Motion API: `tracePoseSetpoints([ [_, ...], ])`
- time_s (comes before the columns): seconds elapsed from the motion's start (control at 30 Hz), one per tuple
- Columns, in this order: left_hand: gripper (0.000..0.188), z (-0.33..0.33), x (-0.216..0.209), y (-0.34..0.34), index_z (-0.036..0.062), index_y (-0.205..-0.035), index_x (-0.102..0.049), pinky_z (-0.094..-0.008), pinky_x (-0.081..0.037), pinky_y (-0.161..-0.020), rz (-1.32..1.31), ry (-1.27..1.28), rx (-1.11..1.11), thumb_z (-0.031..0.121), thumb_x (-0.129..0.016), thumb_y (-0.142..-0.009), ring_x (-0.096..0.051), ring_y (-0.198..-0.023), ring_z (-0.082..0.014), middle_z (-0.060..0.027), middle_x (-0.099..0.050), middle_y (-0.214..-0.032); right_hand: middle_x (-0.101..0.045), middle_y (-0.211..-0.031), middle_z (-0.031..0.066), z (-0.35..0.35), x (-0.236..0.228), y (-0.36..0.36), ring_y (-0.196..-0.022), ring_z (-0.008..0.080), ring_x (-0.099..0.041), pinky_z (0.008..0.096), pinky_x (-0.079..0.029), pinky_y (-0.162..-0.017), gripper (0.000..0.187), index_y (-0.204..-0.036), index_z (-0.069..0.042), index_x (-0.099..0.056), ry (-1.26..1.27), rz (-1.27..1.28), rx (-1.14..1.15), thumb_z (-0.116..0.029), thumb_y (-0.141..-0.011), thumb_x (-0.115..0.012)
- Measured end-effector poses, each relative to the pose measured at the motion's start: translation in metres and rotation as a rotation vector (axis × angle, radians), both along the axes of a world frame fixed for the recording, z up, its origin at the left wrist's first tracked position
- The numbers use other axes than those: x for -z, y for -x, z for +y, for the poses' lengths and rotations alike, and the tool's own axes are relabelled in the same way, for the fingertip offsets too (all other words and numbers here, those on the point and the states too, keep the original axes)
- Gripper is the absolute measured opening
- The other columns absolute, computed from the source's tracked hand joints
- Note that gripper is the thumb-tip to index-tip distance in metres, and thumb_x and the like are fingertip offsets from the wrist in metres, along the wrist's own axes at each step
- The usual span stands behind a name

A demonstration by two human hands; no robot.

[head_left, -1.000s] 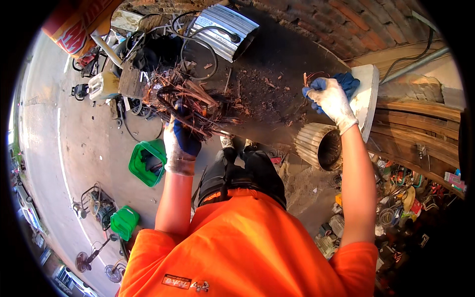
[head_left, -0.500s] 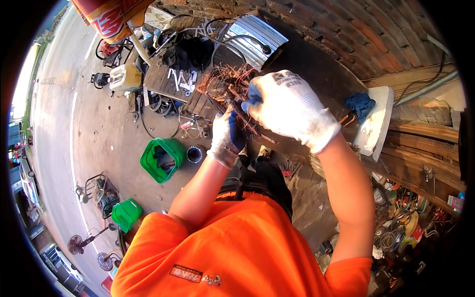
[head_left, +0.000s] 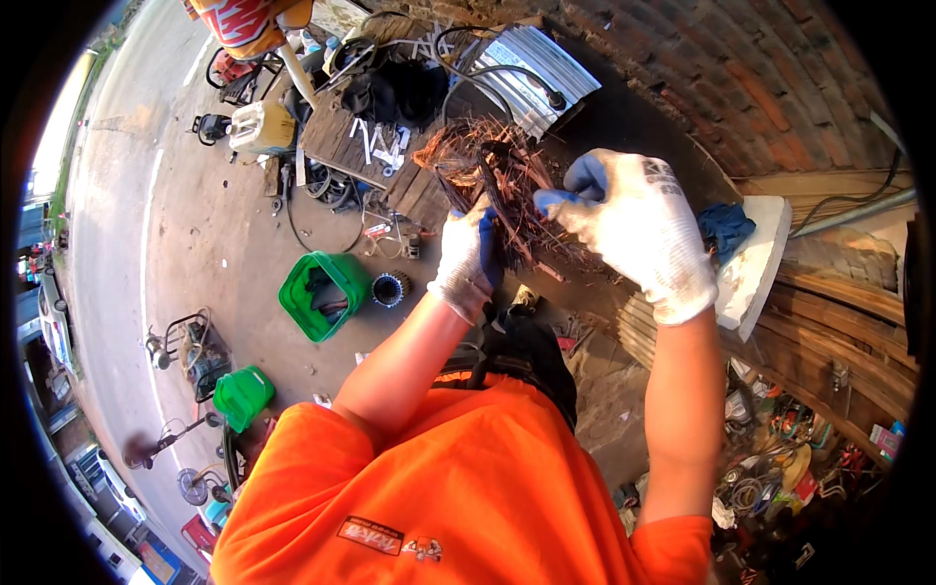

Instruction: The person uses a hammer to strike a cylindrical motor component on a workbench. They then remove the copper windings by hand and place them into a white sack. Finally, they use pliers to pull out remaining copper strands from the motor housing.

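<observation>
A tangled bundle of copper wire [head_left: 502, 195] is held up in front of the chest, above a dark table [head_left: 624, 117] set against a brick wall [head_left: 780, 88]. The left hand [head_left: 468, 258], in a white glove with blue fingertips, is closed around the lower part of the bundle; its fingertips are hidden among the strands. The right hand [head_left: 634, 229], gloved alike, is closed on the bundle's right side, thumb and forefinger pinched onto the wires. How far the bundle reaches down cannot be made out, since both gloves cover it.

A blue cloth [head_left: 723, 229] on a white board [head_left: 756, 258] is partly hidden behind the right wrist. A corrugated metal sheet [head_left: 531, 63] is seen at the table's far end. On the ground to the left a green crate [head_left: 317, 292] and a green canister [head_left: 241, 395] are seen, and a red-and-white patterned object [head_left: 244, 21] is cut off by the upper rim. An embroidered patch [head_left: 385, 536] is carried on the orange shirt [head_left: 468, 487].
</observation>
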State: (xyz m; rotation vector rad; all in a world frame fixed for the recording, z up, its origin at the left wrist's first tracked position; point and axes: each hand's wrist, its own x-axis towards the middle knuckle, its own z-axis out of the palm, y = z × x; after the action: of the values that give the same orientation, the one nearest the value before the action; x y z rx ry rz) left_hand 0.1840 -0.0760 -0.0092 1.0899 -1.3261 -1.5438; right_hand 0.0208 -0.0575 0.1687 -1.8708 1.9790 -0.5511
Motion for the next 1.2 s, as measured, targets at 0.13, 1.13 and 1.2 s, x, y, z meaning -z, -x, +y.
tracePoseSetpoints([
  [0.13, 0.027, -0.012, -0.032, -0.003, 0.0052, -0.123, -0.057, -0.0365, -0.057, -0.080, 0.615, -0.898, -0.250, 0.015, -0.051, -0.098, -0.067, -0.095, -0.0227, -0.0102, -0.066, -0.109, -0.065, -0.071, 0.0014, 0.018, 0.002, 0.025, -0.056, 0.0056, -0.054, 0.0207, -0.043, -0.048, 0.017, -0.087, -0.001, -0.067, -0.044, -0.655, 0.364, -0.018, -0.088, -0.071],
  [1.13, 0.031, 0.004, -0.025, -0.137, 0.0022, -0.122, -0.056, -0.0482, -0.054, -0.089, 0.865, -0.669, -0.260, 0.020, -0.044, -0.100, -0.065, -0.099, -0.0305, -0.0148, -0.065, -0.114, -0.071, -0.096, 0.0170, 0.015, 0.233, 0.024, -0.094, 0.0356, -0.067, 0.0412, -0.052, -0.083, 0.028, -0.096, -0.008, -0.071, -0.504, -0.104, 0.505, -0.031, -0.081, -0.071],
  [1.2, 0.030, 0.009, -0.022, -0.137, 0.0022, -0.122, -0.056, -0.0487, -0.054, -0.089, 0.846, -0.681, -0.306, 0.019, -0.044, -0.100, -0.065, -0.099, -0.0310, -0.0149, -0.065, -0.114, -0.072, -0.084, 0.0149, 0.025, 0.227, 0.033, -0.081, 0.0277, -0.069, 0.0358, -0.051, -0.077, 0.029, -0.093, -0.003, -0.070, -0.429, -0.317, 0.544, -0.028, -0.080, -0.074],
])
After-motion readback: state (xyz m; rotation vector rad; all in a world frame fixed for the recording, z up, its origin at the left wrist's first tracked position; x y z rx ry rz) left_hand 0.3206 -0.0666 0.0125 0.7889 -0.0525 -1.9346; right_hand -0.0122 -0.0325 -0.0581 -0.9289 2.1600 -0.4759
